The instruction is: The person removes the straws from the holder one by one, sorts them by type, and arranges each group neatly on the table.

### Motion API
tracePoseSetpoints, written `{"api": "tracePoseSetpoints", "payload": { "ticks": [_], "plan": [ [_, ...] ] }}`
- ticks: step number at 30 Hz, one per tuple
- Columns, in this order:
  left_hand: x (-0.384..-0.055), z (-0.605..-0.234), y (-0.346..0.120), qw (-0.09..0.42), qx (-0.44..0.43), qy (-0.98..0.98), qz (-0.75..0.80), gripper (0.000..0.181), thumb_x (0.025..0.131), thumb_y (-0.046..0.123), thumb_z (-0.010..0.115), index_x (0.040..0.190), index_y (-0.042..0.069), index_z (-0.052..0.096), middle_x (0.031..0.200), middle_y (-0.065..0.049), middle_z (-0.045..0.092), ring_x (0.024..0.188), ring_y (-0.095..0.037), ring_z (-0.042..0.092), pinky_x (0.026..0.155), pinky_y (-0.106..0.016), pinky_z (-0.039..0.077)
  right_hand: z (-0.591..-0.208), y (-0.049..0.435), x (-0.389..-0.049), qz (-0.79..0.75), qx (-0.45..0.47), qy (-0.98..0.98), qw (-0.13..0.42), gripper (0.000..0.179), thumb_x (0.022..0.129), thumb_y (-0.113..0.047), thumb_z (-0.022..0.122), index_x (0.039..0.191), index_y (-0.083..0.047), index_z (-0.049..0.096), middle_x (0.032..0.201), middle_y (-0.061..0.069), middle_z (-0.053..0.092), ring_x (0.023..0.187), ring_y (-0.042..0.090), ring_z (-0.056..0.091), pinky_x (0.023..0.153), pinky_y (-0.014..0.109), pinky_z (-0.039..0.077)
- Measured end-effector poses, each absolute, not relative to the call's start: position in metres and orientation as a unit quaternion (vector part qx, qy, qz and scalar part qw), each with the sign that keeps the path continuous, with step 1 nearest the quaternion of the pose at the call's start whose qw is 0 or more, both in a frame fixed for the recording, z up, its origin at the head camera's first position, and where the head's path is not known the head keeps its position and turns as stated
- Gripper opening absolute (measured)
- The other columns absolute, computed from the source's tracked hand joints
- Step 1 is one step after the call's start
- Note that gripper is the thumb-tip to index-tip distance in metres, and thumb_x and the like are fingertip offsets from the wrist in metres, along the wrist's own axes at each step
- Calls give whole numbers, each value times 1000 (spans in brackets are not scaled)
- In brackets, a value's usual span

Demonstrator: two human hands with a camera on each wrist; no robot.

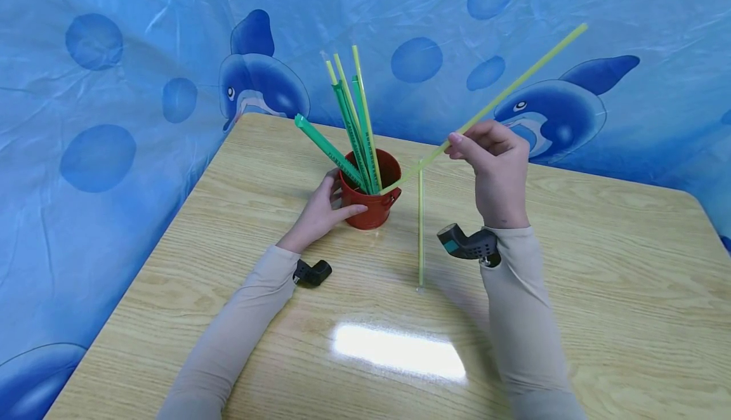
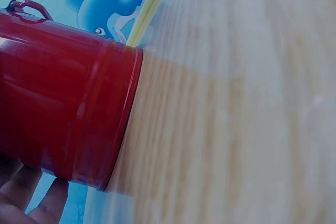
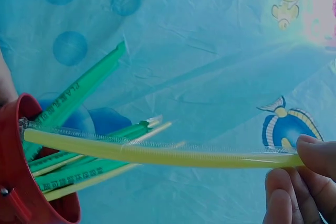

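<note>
A small red bucket (image 1: pixel 368 218) stands on the table, and my left hand (image 1: pixel 318 214) grips its left side, thumb across the front; in the left wrist view fingertips (image 2: pixel 53 200) press its wall. Several straws in green printed wrappers (image 1: pixel 325 148) and yellow straws (image 1: pixel 366 110) lean inside. My right hand (image 1: pixel 501 166) pinches a long yellow straw (image 1: pixel 537 67) between thumb and fingers. This straw slants down to the left, its lower end at the bucket's rim. Clear wrapper shows along the straw (image 3: pixel 157 153) in the right wrist view.
Another yellow straw (image 1: pixel 421 229) in a clear wrapper lies on the wooden table (image 1: pixel 617 293), right of the bucket. A blue dolphin-print sheet (image 1: pixel 365 1) hangs behind the table's far edge. Black wrist cameras (image 1: pixel 468 242) sit on both sleeves.
</note>
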State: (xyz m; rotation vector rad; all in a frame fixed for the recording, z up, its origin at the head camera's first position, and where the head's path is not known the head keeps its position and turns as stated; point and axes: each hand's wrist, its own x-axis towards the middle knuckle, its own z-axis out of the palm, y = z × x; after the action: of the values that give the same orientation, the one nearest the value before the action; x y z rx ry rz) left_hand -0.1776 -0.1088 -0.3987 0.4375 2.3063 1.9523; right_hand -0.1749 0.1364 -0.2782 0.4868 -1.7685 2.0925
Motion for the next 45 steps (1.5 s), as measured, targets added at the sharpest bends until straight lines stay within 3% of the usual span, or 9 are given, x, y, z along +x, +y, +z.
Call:
{"api": "tracePoseSetpoints", "payload": {
  "ticks": [16, 38, 45],
  "plan": [
    [-177, -399, -109, 48, 138, 753, 641, 78, 85, 9, 70, 147, 6, 23, 146, -12, 35, 134, -24, 35, 106, -38, 36, -285, 162, -168, 747, 143, -630, 158, 7, 83, 3, 68, 77, 4, 66, 74, 10, 68, 64, 19, 63, 69, 29, 55],
    [-178, -398, -108, 51, 129, 758, 638, 79, 84, 10, 72, 146, 5, 23, 145, -13, 37, 133, -25, 36, 105, -38, 37, -306, 217, -164, 718, 78, -690, 47, 5, 86, 2, 65, 83, 1, 69, 78, 9, 68, 66, 16, 65, 65, 23, 54],
    [-178, -397, -108, 51, 129, 758, 638, 79, 84, 9, 72, 146, 5, 23, 146, -12, 36, 134, -24, 35, 106, -38, 37, -313, 223, -163, 667, 42, -744, -2, 8, 87, -7, 68, 86, 0, 69, 79, 4, 68, 68, 14, 64, 65, 24, 55]
  ]
}}
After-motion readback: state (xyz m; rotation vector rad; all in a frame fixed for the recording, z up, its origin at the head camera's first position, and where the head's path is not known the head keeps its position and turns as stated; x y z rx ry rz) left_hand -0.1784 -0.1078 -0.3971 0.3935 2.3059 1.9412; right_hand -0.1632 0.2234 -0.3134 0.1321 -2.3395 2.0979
